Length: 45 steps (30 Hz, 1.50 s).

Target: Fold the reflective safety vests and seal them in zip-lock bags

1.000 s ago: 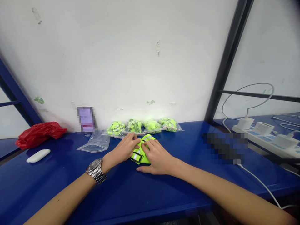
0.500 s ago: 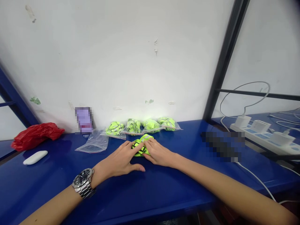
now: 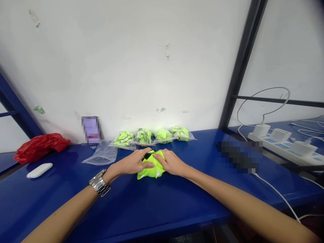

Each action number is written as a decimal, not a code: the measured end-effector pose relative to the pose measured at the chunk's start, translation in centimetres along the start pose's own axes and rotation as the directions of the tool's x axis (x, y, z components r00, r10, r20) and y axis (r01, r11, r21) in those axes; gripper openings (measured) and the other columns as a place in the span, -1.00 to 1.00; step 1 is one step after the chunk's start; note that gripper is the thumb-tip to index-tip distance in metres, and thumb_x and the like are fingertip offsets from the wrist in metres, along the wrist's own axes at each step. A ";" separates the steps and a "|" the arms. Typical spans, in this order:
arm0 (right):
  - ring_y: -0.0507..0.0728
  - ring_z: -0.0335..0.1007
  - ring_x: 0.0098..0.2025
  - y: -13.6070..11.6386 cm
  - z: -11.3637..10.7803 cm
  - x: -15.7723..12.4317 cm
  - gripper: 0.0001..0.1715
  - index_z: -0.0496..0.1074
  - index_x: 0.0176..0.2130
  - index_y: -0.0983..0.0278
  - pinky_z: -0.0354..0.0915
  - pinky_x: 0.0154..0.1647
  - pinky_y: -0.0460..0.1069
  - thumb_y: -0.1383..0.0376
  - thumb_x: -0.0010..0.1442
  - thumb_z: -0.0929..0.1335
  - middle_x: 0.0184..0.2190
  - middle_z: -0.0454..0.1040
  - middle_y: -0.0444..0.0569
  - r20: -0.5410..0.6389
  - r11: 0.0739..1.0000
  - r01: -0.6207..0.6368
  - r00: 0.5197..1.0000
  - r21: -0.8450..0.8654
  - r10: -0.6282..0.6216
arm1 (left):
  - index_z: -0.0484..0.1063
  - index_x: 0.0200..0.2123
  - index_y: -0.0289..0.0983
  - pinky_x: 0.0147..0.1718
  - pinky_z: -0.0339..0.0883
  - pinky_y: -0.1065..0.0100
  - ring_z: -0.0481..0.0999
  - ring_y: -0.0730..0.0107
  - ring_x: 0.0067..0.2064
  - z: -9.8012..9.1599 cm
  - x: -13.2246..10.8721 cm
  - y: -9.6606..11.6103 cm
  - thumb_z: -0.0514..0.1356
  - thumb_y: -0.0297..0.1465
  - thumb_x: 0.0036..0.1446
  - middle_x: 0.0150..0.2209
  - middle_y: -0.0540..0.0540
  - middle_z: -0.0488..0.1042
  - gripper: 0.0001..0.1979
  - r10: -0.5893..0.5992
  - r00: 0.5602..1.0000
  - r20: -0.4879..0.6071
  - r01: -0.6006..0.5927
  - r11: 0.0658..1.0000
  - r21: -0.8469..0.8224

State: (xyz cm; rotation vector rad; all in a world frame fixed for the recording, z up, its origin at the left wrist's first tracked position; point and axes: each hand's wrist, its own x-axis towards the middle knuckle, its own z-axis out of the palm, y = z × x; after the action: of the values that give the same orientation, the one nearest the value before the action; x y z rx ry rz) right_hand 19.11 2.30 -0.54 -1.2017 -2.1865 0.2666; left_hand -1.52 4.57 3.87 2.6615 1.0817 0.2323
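A neon yellow reflective vest (image 3: 151,172), folded into a rounded bundle, lies on the blue table (image 3: 162,199). My left hand (image 3: 133,162) presses its left side and top, with the fingers curled over it. My right hand (image 3: 172,162) grips its right side, and the fingertips of both hands nearly meet. The hands hide most of the bundle, leaving only a dark strip showing at the top. A metal wristwatch (image 3: 99,182) sits on my left wrist. Several zip bags packed with the same yellow material (image 3: 143,136) stand in a row beyond my hands.
An empty clear zip bag (image 3: 101,154) lies to the left of my hands, with a crumpled red plastic bag (image 3: 40,147) and a white oblong object (image 3: 39,170) farther left. A pixelated object (image 3: 239,157) lies right. A power strip (image 3: 280,145) with white cables sits beyond a dark metal post (image 3: 240,67).
The vest has gone from a flatter fold with reflective strips showing to a tighter rounded bundle. Both hands have closed around it. The view has shifted slightly.
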 end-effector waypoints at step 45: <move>0.31 0.31 0.15 1.4 -0.5 0.4 -0.23 0.28 0.21 0.29 0.23 0.12 0.15 -0.02 0.14 0.38 0.16 0.35 0.14 0.127 0.931 -0.030 0.992 0.363 -0.017 | 0.17 0.08 -0.31 -0.05 0.33 0.08 0.32 0.00 0.02 1.5 0.1 0.5 0.21 -0.52 -0.02 -0.05 -0.27 0.37 -0.45 0.167 0.986 0.018 -0.158 0.887 0.433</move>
State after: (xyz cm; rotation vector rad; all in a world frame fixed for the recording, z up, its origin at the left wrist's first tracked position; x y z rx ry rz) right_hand 20.27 3.35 -0.64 -1.0041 -2.1180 0.7371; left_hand -0.79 4.07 2.61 3.1595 1.0120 0.0505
